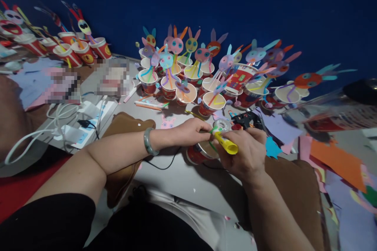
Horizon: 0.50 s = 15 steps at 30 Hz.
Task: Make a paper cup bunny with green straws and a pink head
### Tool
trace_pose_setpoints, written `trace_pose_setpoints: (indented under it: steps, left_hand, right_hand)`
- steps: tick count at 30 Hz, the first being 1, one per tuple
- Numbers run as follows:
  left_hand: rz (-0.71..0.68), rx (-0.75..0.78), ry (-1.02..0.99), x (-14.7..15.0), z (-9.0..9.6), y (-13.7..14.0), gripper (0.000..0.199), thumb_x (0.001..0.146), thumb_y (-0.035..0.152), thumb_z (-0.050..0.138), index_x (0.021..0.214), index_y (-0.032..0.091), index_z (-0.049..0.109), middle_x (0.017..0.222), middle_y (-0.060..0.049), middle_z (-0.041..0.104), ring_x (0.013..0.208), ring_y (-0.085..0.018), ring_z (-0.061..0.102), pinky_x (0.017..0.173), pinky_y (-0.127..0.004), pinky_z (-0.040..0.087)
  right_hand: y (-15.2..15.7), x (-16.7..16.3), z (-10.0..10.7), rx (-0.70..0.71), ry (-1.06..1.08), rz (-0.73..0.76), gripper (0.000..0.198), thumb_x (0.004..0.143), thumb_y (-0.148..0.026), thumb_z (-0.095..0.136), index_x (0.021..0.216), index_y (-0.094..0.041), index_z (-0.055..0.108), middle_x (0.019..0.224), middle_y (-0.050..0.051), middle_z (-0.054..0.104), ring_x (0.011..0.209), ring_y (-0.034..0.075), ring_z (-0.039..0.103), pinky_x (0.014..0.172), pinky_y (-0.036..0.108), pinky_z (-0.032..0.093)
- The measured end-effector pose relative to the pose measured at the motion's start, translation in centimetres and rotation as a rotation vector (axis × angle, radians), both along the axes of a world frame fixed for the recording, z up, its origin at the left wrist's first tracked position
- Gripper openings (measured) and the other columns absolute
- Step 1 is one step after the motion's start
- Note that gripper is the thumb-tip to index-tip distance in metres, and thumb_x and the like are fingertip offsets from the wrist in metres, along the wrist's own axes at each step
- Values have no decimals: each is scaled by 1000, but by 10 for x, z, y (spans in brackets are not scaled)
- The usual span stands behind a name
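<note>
Above a red and white paper cup (196,154), my two hands meet. My left hand (193,131), with a bracelet on the wrist, has its thumb and fingers pinched on a narrow green strip (212,141) that reaches down to the cup. In my right hand (246,153) is a yellow tube (227,144), its round end facing me; its far tip is hard to make out. A clear roll of tape (221,125) lies just beyond my fingers. Beside it is a black tool (246,118), partly hidden behind my right hand.
Several cups with paper rabbit figures (166,60) stand along the blue wall. At left are a power strip (96,123) with white cables and a brown cushion (126,125). Coloured paper (338,160) and another brown cushion (290,188) lie at right, near a clear plastic container (330,113).
</note>
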<state>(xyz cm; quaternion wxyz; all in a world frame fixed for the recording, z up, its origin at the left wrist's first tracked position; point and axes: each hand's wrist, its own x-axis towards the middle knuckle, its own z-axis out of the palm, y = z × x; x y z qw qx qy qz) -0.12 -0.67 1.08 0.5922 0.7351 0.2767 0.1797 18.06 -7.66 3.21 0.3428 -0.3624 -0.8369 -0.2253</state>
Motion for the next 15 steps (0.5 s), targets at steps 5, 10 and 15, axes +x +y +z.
trace_pose_setpoints:
  steps: [5, 10, 15]
  left_hand:
    - [19, 9, 26, 1, 3, -4, 30, 86, 36, 58, 66, 14, 54, 63, 5, 40, 63, -8, 36, 56, -22, 26]
    - [9, -44, -16, 2, 5, -5, 30, 85, 39, 61, 68, 14, 56, 65, 5, 41, 66, -9, 38, 58, -21, 28]
    - [19, 6, -4, 0, 5, -1, 30, 85, 37, 60, 67, 14, 56, 65, 4, 43, 66, -9, 39, 58, -22, 27]
  right_hand:
    - [3, 5, -5, 55, -7, -64, 21, 88, -21, 67, 105, -19, 55, 79, 2, 72, 62, 17, 64, 79, 37, 43]
    - [2, 14, -9, 123, 185, -87, 25, 87, -23, 69, 108, -21, 56, 82, 3, 73, 63, 19, 67, 79, 39, 44]
    - [-2, 9, -4, 57, 160, 10, 22, 87, -26, 69, 103, -19, 56, 79, 2, 71, 58, 15, 63, 77, 38, 44]
